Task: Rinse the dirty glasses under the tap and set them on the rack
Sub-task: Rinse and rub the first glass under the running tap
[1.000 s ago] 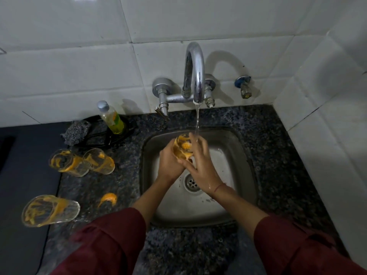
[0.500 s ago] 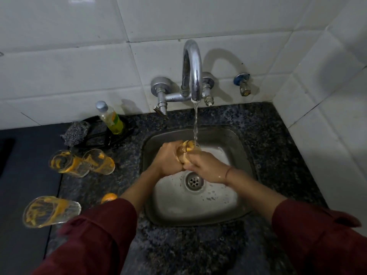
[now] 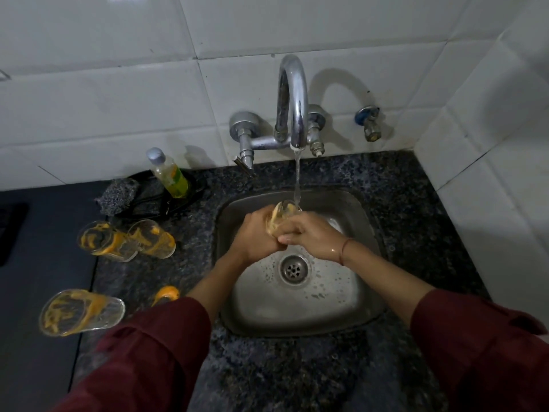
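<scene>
Over the steel sink [image 3: 365, 304] both hands hold one glass [image 3: 280, 217] smeared with orange residue. Its mouth is under the water stream from the chrome tap [image 3: 292, 102]. My left hand [image 3: 257, 237] grips the glass from the left, and my right hand [image 3: 312, 237] wraps its fingers round it from the right. Left of the sink, on the dark granite counter [image 3: 416, 209], stand more dirty glasses: two side by side [image 3: 107, 240] [image 3: 154, 239] and one nearer the front [image 3: 80, 312]. An orange-smeared piece [image 3: 166, 294] shows just above my left sleeve.
A dish-soap bottle [image 3: 170, 173] and a steel scrubber [image 3: 117, 193] sit on a black tray [image 3: 190, 194] against the white tiled wall. A small valve [image 3: 370, 124] sticks out right of the tap. The wall closes in on the right. No rack is in view.
The glass has been turned between my hands under the stream. My right hand moved from over the glass's top down to its right side. The view has moved a little closer.
</scene>
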Tool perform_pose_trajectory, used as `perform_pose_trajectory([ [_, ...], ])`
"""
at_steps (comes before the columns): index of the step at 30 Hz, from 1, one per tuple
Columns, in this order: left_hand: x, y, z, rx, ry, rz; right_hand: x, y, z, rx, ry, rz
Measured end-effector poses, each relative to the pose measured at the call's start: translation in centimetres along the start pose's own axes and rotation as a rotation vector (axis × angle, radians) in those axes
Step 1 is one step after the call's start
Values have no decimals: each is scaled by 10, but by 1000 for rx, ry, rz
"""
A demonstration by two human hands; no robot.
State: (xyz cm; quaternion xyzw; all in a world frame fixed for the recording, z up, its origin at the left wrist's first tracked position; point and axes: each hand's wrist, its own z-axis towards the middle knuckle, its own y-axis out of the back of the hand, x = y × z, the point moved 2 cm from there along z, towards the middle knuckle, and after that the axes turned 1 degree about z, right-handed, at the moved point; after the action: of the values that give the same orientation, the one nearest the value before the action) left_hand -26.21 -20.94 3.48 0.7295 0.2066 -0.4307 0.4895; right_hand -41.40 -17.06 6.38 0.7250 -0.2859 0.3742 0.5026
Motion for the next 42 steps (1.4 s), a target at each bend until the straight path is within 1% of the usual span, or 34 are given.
perform_pose_trajectory([
  [1, -4, -1, -1, -83, -10, 109, 3, -1, 0, -58, -41, 153],
  [2, -7, -1, -1, -141, -9, 189, 5, -3, 0, -68, -57, 223],
  [3, -8, 1, 0, -139, -5, 196, 8, -2, 0, -50, -38, 209],
  [4, -9, 4, 3, -59, -1, 88, 11, 2, -1, -17, 14, 118],
  [6, -7, 8, 8, 158, 16, -186, 17, 10, -2, 138, 106, -163],
  [7, -6, 10, 8, 216, 22, -253, 17, 13, -1, 159, 116, -227],
  [8, -7, 12, 8, 209, 23, -231, 18, 14, 1, 127, 104, -231],
  [9, -6, 10, 11, 154, 15, -161, 19, 12, 3, 57, 57, -150],
  [11, -6, 6, 11, -26, -11, 145, 21, 5, 3, -96, -32, 86],
  [12, -8, 4, 9, -93, -23, 217, 20, 3, 3, -115, -20, 134],
  [13, -8, 2, 9, -103, -45, 213, 20, 1, 1, -82, 33, 75],
  [14, -9, 3, 9, -52, -44, 118, 21, 0, -1, 2, 63, 6],
  [16, -4, 5, 10, 163, 23, -84, 23, 7, -5, 174, 75, -204],
  [17, 0, 5, 10, 219, 45, -135, 20, 10, -6, 204, 67, -239],
  [18, 1, 5, 9, 196, 51, -121, 16, 10, -4, 169, 52, -240],
  [19, 2, 2, 10, 129, 35, -88, 14, 8, -2, 89, 24, -201],
  [21, 2, -7, 10, -6, 4, 64, 13, 3, 1, -87, -78, 62],
  [22, 0, -10, 9, -53, 9, 96, 12, 2, 0, -112, -69, 118],
  [23, 1, -11, 10, -59, 22, 87, 13, 4, -4, -79, -17, 70],
  [24, -1, -8, 12, -14, 38, 23, 15, 8, -6, 11, 16, -5],
  [26, -2, -2, 16, 182, 71, -125, 17, 18, -8, 206, 40, -223],
  [27, -3, 0, 17, 238, 75, -150, 17, 23, -8, 228, 38, -262],
  [28, -3, 1, 18, 220, 72, -119, 15, 23, -7, 175, 31, -245],
  [29, -3, 0, 19, 150, 53, -68, 15, 20, -5, 89, 9, -185],
  [31, -5, -6, 19, -15, -27, 113, 16, 12, -2, -94, -79, 96],
  [32, -6, -8, 17, -69, -50, 166, 15, 7, -3, -119, -86, 164],
  [33, -5, -8, 17, -83, -52, 187, 14, 4, -4, -95, -39, 131],
  [34, -5, -5, 18, -43, -36, 147, 12, 6, -3, -38, 27, 9],
  [36, -1, 1, 19, 125, 19, -28, 9, 10, -4, 117, 99, -286],
  [37, 2, 3, 20, 182, 37, -106, 7, 13, -4, 126, 101, -370],
  [38, 2, 3, 19, 172, 36, -103, 5, 12, -3, 84, 84, -385],
  [39, 3, 1, 18, 119, 11, -71, 5, 8, -2, 18, 46, -331],
  [41, 2, -4, 14, -37, -57, 91, 10, 1, -1, -107, -49, -2],
  [42, 0, -6, 11, -93, -70, 147, 10, -2, -1, -118, -62, 131],
])
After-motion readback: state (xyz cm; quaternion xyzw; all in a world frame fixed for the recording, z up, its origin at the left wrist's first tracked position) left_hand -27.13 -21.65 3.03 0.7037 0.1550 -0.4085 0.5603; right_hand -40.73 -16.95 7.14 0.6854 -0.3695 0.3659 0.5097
